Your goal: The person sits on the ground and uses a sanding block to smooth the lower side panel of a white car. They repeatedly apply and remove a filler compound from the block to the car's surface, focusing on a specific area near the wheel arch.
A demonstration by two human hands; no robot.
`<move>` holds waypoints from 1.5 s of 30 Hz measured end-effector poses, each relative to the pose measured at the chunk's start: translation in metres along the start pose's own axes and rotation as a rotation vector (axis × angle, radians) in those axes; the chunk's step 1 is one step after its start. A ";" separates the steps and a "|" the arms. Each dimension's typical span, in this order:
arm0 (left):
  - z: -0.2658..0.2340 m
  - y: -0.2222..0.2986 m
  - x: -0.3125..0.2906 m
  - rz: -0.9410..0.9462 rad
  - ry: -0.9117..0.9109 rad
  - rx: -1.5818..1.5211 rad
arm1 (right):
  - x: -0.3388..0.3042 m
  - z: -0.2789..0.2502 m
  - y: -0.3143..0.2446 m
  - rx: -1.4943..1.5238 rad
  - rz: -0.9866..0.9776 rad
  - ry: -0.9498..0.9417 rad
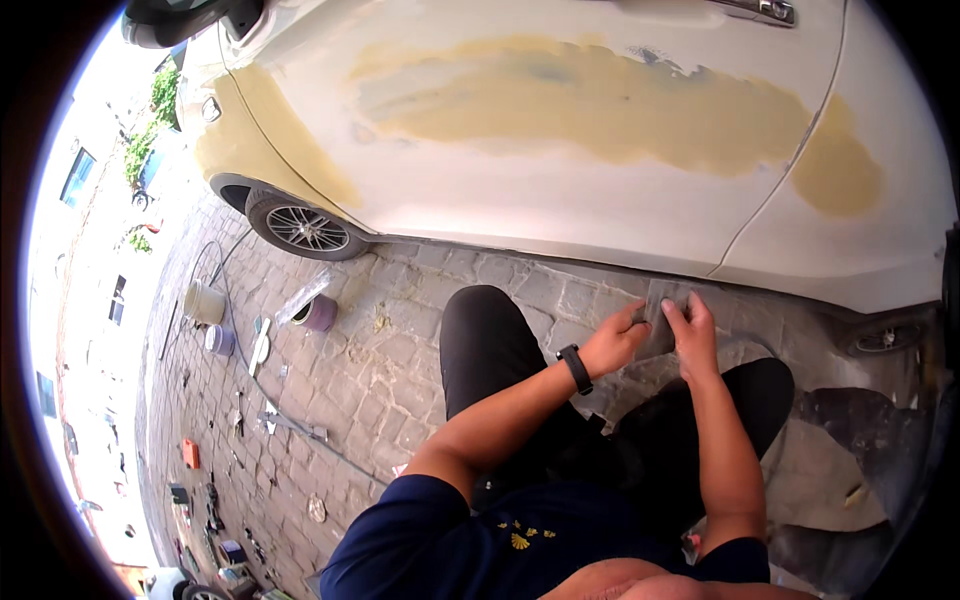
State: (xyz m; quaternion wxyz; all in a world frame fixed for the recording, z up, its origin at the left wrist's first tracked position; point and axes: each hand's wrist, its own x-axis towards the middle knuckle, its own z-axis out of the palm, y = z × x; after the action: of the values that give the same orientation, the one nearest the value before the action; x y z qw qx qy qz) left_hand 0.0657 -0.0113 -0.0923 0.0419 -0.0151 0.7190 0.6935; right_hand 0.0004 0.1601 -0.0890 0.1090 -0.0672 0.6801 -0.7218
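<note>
Sandpaper held two-handed beside a filler-patched car door

Hands meet over a grey sheet of sandpaper (660, 318) as a person crouches on the cobbled paving (380, 380) beside a white car. The sheet sits between the two hands, just above the knees and short of the car's lower sill. The left hand (612, 343), a dark band (575, 369) on its wrist, pinches the sheet's left edge with fingers closed on it. The right hand (692, 335) lies along the sheet's right side, fingers together and pressed on the paper, thumb tucked toward the middle. Both hands are equally near it, and the sheet's long axis appears to run up and away from the person, toward the door, though its lower part is hidden behind the hands. Dark trousers and a navy shirt fill the near edge of the frame.

Further out on the paving, to the person's left, stand a purple tin (318, 313), a smaller lidded pot (218, 340) and a pale bucket (204, 302), with a hose and small tools scattered toward the far left edge.

Beyond the hands rises the car door (560, 180), sanded dull and marked by a long yellowish band of body filler (600, 105) running lengthwise across the panel. Another filler patch (838, 170) shows on the adjoining panel to the right, and the front wheel (305, 228) sits at the left.
</note>
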 end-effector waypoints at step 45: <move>0.001 -0.002 0.005 0.010 -0.173 -0.427 | -0.017 0.010 -0.006 -0.278 -0.152 -0.103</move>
State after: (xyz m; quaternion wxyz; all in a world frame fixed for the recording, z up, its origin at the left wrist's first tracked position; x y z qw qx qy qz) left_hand 0.0608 -0.0097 -0.0952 0.0959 0.0393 0.5496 0.8290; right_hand 0.0188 0.1549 -0.0816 0.0782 -0.1698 0.7599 -0.6226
